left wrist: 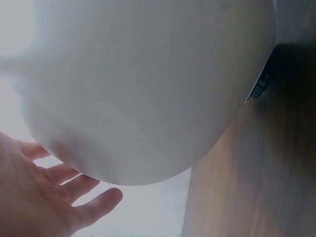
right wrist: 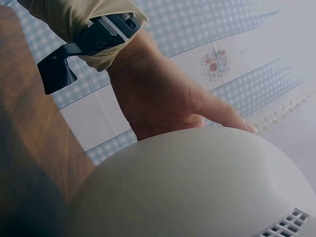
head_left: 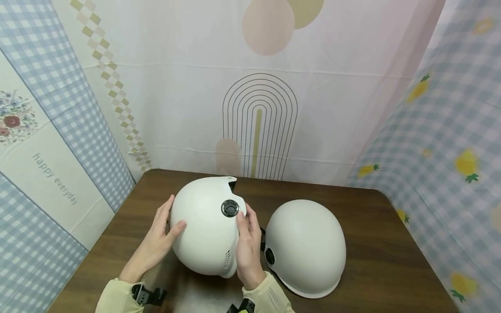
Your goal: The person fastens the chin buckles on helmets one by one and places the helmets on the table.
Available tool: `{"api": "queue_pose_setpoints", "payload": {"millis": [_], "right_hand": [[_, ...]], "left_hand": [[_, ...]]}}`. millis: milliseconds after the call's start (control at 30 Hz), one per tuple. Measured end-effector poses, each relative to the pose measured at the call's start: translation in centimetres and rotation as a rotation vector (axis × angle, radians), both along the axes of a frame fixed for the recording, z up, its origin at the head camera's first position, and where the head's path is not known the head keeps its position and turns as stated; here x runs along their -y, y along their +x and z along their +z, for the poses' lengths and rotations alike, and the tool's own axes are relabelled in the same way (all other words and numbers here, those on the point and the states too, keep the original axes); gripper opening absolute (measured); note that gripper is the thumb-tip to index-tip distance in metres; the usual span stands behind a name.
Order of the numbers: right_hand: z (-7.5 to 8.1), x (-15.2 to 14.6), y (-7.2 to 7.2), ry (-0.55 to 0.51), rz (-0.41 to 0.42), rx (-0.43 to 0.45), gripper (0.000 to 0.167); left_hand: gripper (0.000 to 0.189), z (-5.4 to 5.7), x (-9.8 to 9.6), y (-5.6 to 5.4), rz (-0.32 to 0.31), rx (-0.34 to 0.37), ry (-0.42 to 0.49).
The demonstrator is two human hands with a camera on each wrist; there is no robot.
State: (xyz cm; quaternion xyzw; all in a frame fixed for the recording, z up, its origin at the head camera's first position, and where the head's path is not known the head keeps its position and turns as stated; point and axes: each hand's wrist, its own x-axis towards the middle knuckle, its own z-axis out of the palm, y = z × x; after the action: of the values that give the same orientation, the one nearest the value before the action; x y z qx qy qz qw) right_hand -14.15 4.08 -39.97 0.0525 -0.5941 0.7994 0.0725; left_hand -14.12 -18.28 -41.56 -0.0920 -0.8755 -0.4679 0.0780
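A glossy white helmet (head_left: 201, 226) is between my two hands, tilted, with its round black side pivot (head_left: 230, 208) and small vent slots facing me. My left hand (head_left: 154, 245) lies along the helmet's left side, thumb on the shell and fingers loosely straight; the left wrist view shows several fingertips at the curved surface. On the other side, my right hand (head_left: 248, 256) grips the helmet's edge, thumb outside below the pivot and fingers behind. Whether the helmet touches the table cannot be told. In the right wrist view, my left hand (right wrist: 158, 94) shows across the shell.
A second, matte white helmet (head_left: 307, 248) sits on the table just right of my right hand, dome up. The brown wooden table (head_left: 375, 243) ends at a patterned white cloth (head_left: 188, 108) behind. Blue checked cloths (head_left: 438, 165) hang at both sides.
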Motion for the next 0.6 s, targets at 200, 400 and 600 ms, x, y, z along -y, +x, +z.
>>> {"api": "queue_pose_setpoints", "payload": {"millis": [200,400,600], "right_hand": [[-0.04,0.11,0.02,-0.011,0.007,-0.005,0.045],[-0.03,0.26,0.12,-0.042,0.009,0.014,0.043],[0.04,0.31,0.25,-0.092,0.028,0.056,0.042]], "left_hand": [[0.076,0.05,0.14,0.0,0.004,0.0,-0.012],[0.076,0.15,0.13,0.2,0.012,0.007,-0.016],[0.074,0.45,0.0,0.23,0.024,-0.006,-0.016]]}}
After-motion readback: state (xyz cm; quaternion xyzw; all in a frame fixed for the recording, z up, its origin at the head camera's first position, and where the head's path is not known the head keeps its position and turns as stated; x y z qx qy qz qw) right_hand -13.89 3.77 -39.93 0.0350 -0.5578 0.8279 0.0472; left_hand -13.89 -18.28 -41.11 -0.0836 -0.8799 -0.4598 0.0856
